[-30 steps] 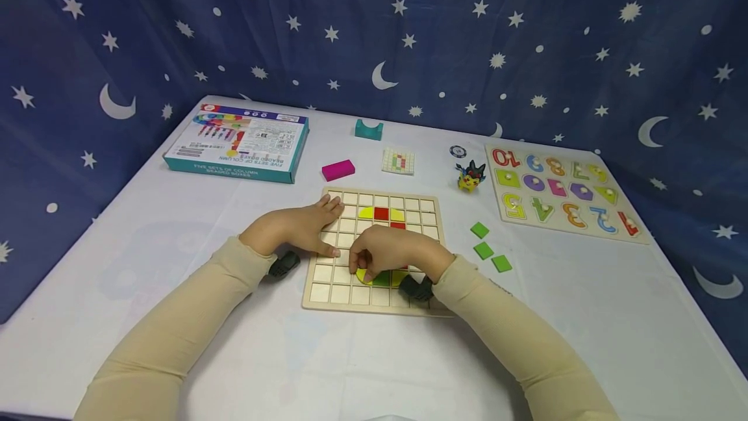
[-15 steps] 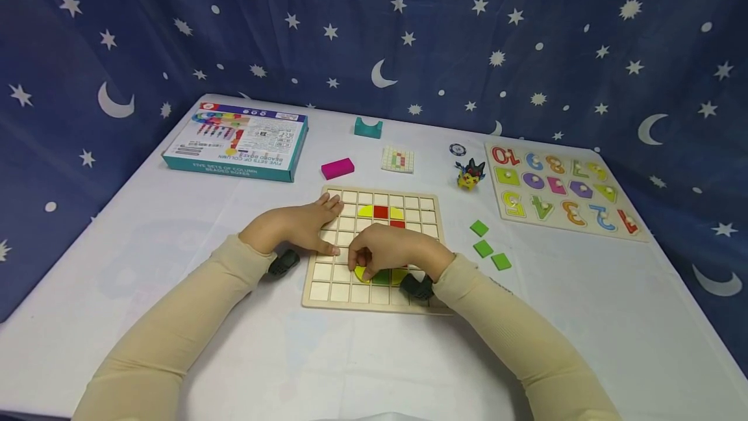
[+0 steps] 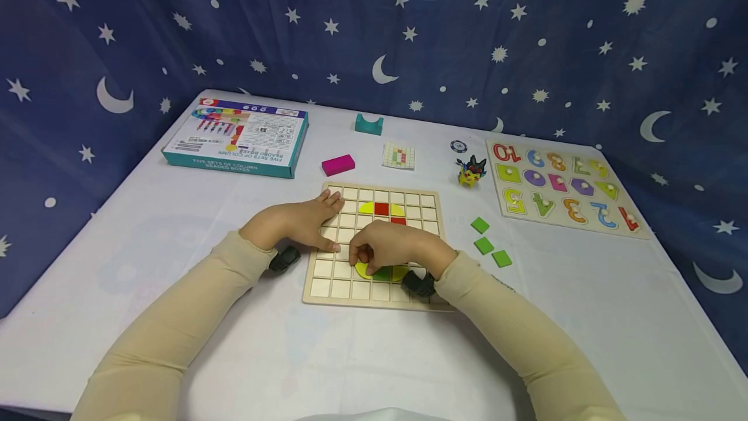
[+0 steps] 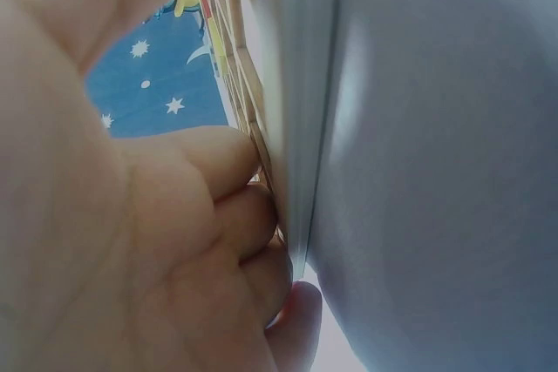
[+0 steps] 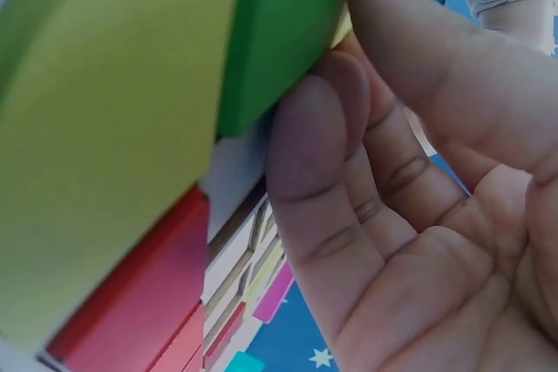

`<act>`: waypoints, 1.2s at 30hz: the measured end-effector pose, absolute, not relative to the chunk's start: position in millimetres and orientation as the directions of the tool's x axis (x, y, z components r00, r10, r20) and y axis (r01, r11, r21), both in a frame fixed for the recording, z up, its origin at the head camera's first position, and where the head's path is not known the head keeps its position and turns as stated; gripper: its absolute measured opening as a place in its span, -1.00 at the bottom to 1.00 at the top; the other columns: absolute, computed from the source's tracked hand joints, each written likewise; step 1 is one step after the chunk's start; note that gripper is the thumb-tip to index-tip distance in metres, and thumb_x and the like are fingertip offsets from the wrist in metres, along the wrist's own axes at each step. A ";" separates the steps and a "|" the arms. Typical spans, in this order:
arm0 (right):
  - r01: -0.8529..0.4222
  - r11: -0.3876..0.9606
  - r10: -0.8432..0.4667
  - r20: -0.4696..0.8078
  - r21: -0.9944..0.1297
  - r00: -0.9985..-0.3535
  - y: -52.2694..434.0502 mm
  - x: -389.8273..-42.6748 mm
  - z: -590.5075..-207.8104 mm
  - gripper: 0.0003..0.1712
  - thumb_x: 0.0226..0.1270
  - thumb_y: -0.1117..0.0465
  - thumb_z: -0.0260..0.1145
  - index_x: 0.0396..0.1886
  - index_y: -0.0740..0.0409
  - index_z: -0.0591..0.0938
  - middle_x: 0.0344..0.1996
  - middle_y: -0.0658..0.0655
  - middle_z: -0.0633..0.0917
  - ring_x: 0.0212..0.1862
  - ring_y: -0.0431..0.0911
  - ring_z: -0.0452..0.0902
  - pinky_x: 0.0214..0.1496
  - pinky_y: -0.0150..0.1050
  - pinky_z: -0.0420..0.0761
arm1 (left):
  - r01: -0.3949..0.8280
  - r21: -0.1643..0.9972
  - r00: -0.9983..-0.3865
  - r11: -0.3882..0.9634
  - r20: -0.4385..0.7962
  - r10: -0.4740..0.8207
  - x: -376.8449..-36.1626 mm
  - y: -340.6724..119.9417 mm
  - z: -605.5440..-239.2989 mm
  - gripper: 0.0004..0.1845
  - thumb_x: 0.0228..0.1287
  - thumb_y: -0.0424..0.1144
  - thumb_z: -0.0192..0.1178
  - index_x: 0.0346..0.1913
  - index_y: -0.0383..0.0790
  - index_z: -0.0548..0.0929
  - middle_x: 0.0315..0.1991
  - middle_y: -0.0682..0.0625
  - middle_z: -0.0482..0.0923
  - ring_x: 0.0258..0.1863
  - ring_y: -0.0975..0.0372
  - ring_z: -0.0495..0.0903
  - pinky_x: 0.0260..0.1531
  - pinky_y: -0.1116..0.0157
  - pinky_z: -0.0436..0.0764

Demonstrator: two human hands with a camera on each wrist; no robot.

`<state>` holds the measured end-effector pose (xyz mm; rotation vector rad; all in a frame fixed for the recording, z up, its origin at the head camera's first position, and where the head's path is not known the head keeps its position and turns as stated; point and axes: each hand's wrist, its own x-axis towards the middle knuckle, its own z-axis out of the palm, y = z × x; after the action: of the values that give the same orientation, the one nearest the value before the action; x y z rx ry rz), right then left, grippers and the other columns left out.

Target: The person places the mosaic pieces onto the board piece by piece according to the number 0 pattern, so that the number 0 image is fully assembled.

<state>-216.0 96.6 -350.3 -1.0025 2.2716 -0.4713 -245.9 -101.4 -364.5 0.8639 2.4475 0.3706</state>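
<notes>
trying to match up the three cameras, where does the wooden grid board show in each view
Head: the square wooden grid board lies centre, under both hands.
Left wrist: it runs edge-on as a thin strip of cells, upper middle, past the left hand.
Right wrist: only a few cells show, bottom centre, beside the right hand.
Shared landmark: the blue starry curtain.

1. Grid board (image 3: 374, 291): pale unfinished wood, matt.
2. Green tile (image 5: 279, 32): smooth painted face, slight sheen.
3. Table cover (image 3: 175, 232): white cloth, matt.
4. Far left box (image 3: 239, 138): glossy printed cardboard.
</notes>
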 end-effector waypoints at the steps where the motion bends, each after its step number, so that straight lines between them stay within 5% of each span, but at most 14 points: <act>1: -0.547 0.647 -0.760 -0.381 -0.532 -0.527 97.3 -215.7 -349.5 -0.80 0.02 0.36 0.42 -0.34 0.07 0.64 -0.53 -0.05 0.50 -0.40 -0.22 0.37 -0.33 -0.45 0.41 | 0.505 0.410 -0.665 0.759 -0.376 0.645 -245.8 -101.2 -363.9 0.00 0.16 0.04 0.21 0.41 -0.42 -0.13 0.45 -0.25 -0.29 0.43 -0.07 -0.41 0.39 0.01 -0.15; 10: -0.573 0.652 -0.753 -0.337 -0.497 -0.564 117.7 -216.7 -337.9 -0.84 0.08 0.34 0.38 -0.31 0.09 0.66 -0.50 -0.06 0.56 -0.40 -0.25 0.39 -0.30 -0.43 0.45 | 0.509 0.406 -0.665 0.759 -0.375 0.646 -245.9 -100.3 -365.5 0.00 0.16 0.04 0.21 0.41 -0.43 -0.14 0.45 -0.27 -0.30 0.43 -0.07 -0.41 0.39 0.02 -0.16; 36: -0.342 0.807 -0.520 -0.304 -0.481 -0.798 277.6 -224.7 -341.1 -0.80 -0.02 0.37 0.42 -0.33 0.20 0.65 -0.42 0.03 0.64 -0.34 -0.18 0.46 -0.28 -0.30 0.53 | 0.510 0.412 -0.656 0.755 -0.382 0.651 -244.3 -100.2 -364.4 0.01 0.17 0.05 0.20 0.41 -0.43 -0.17 0.45 -0.27 -0.33 0.43 -0.08 -0.42 0.38 -0.01 -0.13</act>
<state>-224.7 277.6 -341.1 -0.6454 2.5659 -0.5699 -244.3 -100.2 -364.4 0.8731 2.4365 0.3670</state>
